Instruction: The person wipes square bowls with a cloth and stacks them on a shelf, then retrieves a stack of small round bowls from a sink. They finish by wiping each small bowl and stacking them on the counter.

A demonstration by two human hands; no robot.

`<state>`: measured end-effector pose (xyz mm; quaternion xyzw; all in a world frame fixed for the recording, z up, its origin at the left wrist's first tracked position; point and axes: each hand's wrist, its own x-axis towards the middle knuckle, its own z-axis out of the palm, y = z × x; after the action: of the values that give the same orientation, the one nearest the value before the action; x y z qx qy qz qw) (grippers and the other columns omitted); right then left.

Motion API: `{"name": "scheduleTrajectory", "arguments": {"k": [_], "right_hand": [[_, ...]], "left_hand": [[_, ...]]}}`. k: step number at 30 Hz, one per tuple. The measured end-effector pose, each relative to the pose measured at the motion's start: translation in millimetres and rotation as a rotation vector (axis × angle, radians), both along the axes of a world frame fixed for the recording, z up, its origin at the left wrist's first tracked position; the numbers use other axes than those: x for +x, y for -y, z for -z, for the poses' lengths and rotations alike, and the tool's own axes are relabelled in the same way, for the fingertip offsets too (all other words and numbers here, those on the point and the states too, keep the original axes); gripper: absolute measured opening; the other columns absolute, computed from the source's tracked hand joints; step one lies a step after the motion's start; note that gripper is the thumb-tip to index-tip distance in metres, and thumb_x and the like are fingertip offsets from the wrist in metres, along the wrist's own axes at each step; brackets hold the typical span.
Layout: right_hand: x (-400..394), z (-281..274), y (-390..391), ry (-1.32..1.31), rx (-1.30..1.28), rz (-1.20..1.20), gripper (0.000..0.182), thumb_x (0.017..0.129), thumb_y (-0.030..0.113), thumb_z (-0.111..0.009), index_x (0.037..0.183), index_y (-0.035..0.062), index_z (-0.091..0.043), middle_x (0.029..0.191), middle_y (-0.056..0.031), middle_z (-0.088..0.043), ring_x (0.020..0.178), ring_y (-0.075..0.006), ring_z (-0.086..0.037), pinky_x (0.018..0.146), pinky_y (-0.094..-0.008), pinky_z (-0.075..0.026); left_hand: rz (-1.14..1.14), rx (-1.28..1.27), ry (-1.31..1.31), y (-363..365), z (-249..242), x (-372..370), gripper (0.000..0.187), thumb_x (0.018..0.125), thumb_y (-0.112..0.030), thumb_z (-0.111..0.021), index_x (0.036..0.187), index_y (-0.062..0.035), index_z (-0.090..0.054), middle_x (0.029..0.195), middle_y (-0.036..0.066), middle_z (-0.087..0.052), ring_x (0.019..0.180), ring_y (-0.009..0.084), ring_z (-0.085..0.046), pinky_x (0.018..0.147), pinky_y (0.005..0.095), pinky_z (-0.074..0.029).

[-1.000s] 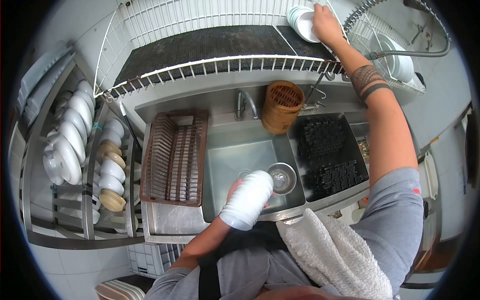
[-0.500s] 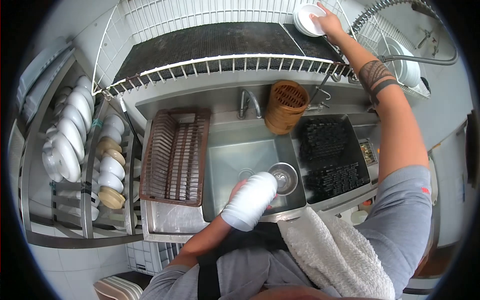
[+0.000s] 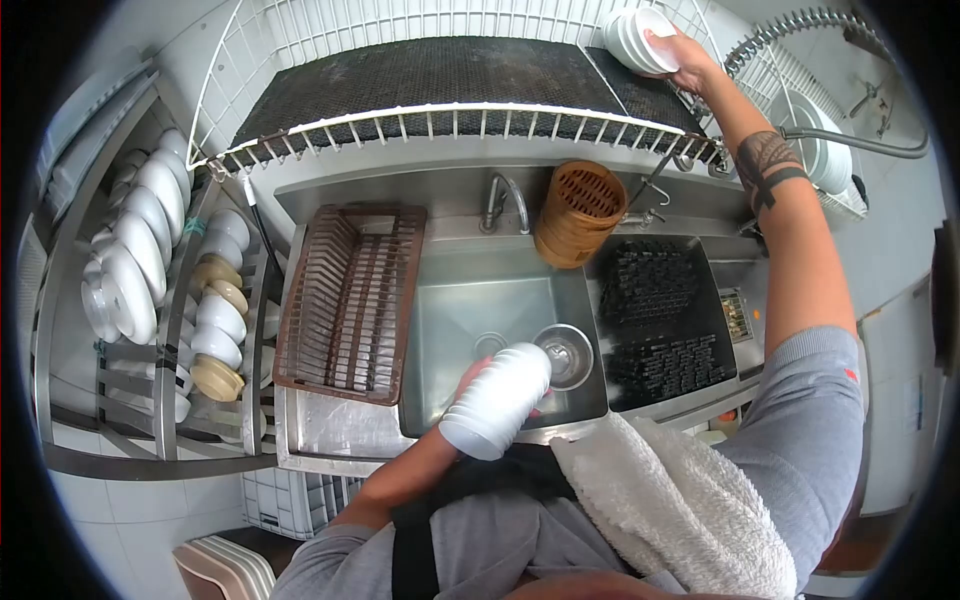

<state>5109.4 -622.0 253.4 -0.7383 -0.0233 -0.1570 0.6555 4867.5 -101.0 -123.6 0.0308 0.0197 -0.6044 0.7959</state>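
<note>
A long nested stack of white bowls (image 3: pixel 497 400) lies tilted across my left hand (image 3: pixel 474 376), over the front of the sink (image 3: pixel 465 300). The stack hides most of that hand's fingers, which wrap round it from beneath. Up at the right end of the white wire shelf (image 3: pixel 440 120), my right hand (image 3: pixel 686 60) grips a few white bowls (image 3: pixel 637 40), tipped on their side, with the thumb at the nearest bowl's inside. Black matting (image 3: pixel 430 85) lines the shelf under them.
A brown dish rack (image 3: pixel 350 300) stands left of the sink. Behind the sink are a tap (image 3: pixel 507 203) and bamboo steamers (image 3: pixel 577 215). A metal bowl (image 3: pixel 565 357) sits in the sink, with a black ridged mat (image 3: pixel 665 320) to its right. Left racks hold plates (image 3: pixel 140 245) and bowls (image 3: pixel 218 320).
My right hand has shifted slightly right and down. The bowls at it are now tipped up more on their side. The left hand's stack has barely moved.
</note>
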Motion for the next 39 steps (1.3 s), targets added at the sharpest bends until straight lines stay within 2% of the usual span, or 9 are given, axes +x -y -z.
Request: {"name": "scheduleTrajectory", "arguments": {"k": [8,10,20,25,27,29,30,34,39], "right_hand": [[-22.6,-8.2,-43.5,-0.065,0.209,0.026,0.045,0.107,0.017,-0.057,0.149,0.0068,-0.043,0.144,-0.0168,-0.055,0.127,-0.0376,-0.061,0.103,-0.0625,-0.057],[-22.9,-7.6,-41.6,-0.06,0.245,0.006,0.049,0.108,0.01,-0.051,0.151,-0.0035,-0.032,0.151,-0.0247,-0.042,0.134,-0.0451,-0.052,0.108,-0.0741,-0.048],[-30.0,-21.3,-52.4,-0.056,0.427,0.037,0.042,0.11,0.01,-0.041,0.151,-0.0009,-0.036,0.148,-0.0251,-0.048,0.132,-0.0431,-0.056,0.107,-0.0679,-0.053],[-27.2,-35.8,-13.0,0.076,0.692,-0.166,0.045,0.112,0.015,-0.033,0.154,-0.0032,-0.03,0.157,-0.0278,-0.034,0.138,-0.0586,-0.039,0.11,-0.0718,-0.047],[-38.0,-39.1,-23.6,0.161,0.695,-0.284,0.05,0.111,0.022,-0.041,0.155,-0.0003,-0.031,0.161,-0.028,-0.027,0.144,-0.0622,-0.025,0.111,-0.0702,-0.047],[-77.6,-47.7,-92.1,0.499,0.764,-0.102,0.056,0.099,0.025,-0.063,0.152,0.011,-0.049,0.128,-0.0243,-0.064,0.109,-0.0353,-0.064,0.093,-0.0547,-0.058],[-82.6,-48.4,-87.5,0.463,0.955,-0.273,0.055,0.103,0.034,-0.055,0.152,0.0102,-0.045,0.15,-0.03,-0.044,0.134,-0.0481,-0.045,0.106,-0.0706,-0.047],[-122.8,-33.8,-99.1,0.426,1.114,-0.577,0.063,0.1,0.039,-0.06,0.153,0.01,-0.043,0.155,-0.0299,-0.035,0.135,-0.0596,-0.034,0.101,-0.0645,-0.054],[-199.0,-7.3,-145.8,0.432,1.238,-0.685,0.069,0.097,0.041,-0.065,0.155,0.0135,-0.041,0.158,-0.0273,-0.033,0.139,-0.0568,-0.031,0.104,-0.0617,-0.054]], "left_hand": [[-0.047,0.034,-0.053,2.6,-7.8,-6.2,0.073,0.102,-0.051,-0.035,0.15,0.0046,-0.043,0.147,0.032,-0.052,0.133,0.0513,-0.053,0.103,0.066,-0.049],[-0.056,0.06,-0.054,2.6,-7.1,-9.6,0.073,0.102,-0.05,-0.035,0.15,0.0047,-0.043,0.147,0.032,-0.052,0.133,0.0516,-0.053,0.103,0.0661,-0.049],[-0.107,0.027,-0.117,1.4,0.8,-13.0,0.08,0.1,-0.055,-0.042,0.155,0.0022,-0.038,0.155,0.032,-0.043,0.141,0.0558,-0.042,0.104,0.0707,-0.045],[-0.092,-0.03,-0.235,-0.4,-1.7,-15.1,0.083,0.098,-0.057,-0.05,0.157,-0.0012,-0.035,0.159,0.03,-0.038,0.145,0.0584,-0.035,0.106,0.0732,-0.043],[-0.138,0.027,-0.136,-0.7,-13.7,-17.3,0.074,0.101,-0.049,-0.042,0.15,0.0069,-0.042,0.142,0.035,-0.054,0.13,0.0551,-0.054,0.101,0.0692,-0.05],[-0.137,0.041,-0.128,-2.8,-19.3,-18.8,0.075,0.101,-0.05,-0.042,0.15,0.007,-0.043,0.142,0.034,-0.055,0.13,0.0551,-0.054,0.101,0.0688,-0.051],[-0.134,0.05,-0.127,-3.8,-21.9,-20.5,0.075,0.101,-0.05,-0.043,0.149,0.0072,-0.043,0.142,0.034,-0.055,0.13,0.0551,-0.055,0.1,0.0684,-0.051],[-0.152,0.121,-0.079,-1.1,-28.2,-32.1,0.076,0.1,-0.052,-0.043,0.149,0.0064,-0.043,0.142,0.034,-0.055,0.129,0.055,-0.055,0.098,0.0673,-0.053],[-0.118,0.082,-0.069,-2.9,-31.8,-53.0,0.076,0.099,-0.054,-0.047,0.151,0.0015,-0.043,0.146,0.03,-0.053,0.132,0.054,-0.053,0.098,0.0663,-0.054]]}}
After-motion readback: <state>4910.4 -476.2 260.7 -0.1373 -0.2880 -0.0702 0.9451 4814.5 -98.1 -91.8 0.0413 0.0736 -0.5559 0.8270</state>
